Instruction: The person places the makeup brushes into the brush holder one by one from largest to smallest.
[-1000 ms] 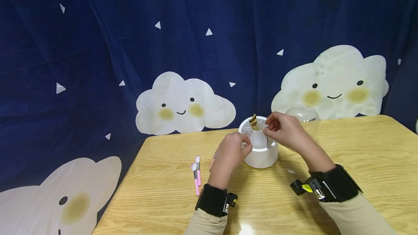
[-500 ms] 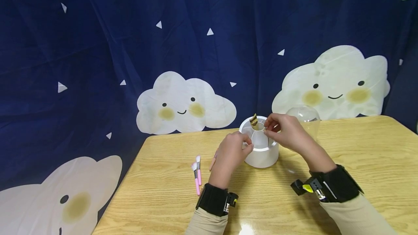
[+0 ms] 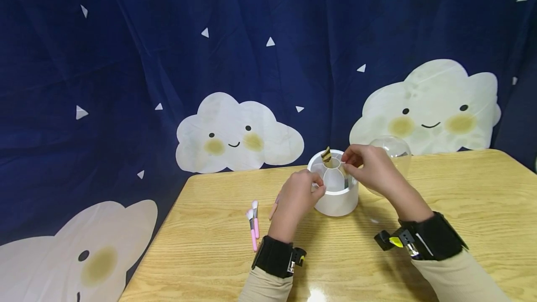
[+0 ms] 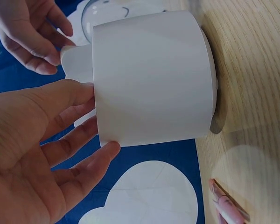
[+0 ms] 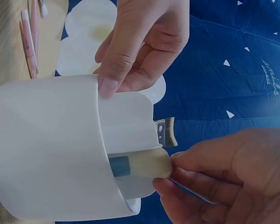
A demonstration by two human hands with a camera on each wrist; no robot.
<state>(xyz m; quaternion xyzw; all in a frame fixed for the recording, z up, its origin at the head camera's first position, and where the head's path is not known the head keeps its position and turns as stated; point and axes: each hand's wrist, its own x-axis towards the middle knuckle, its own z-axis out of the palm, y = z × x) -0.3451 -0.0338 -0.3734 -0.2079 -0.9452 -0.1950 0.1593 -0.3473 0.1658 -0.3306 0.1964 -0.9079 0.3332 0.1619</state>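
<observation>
A round white makeup brush holder with divided compartments stands on the table. My left hand grips its near left rim, with the thumb on the outer wall in the right wrist view. At the holder's right side, my right hand pinches the pale bristle tip of a makeup brush between thumb and fingers. This brush has a blue ferrule, and its lower part is hidden inside the holder. A second brush with brown-and-cream striped bristles sticks up near the centre ring.
Behind the right hand stands a clear dome cover. Two small brushes with pink handles lie left of the left hand. Another slim item is partly hidden behind that hand. A dark blue curtain hangs behind the wooden table.
My right fingertips have shifted slightly to the right, away from the centre ring. The left hand keeps its place on the rim.
</observation>
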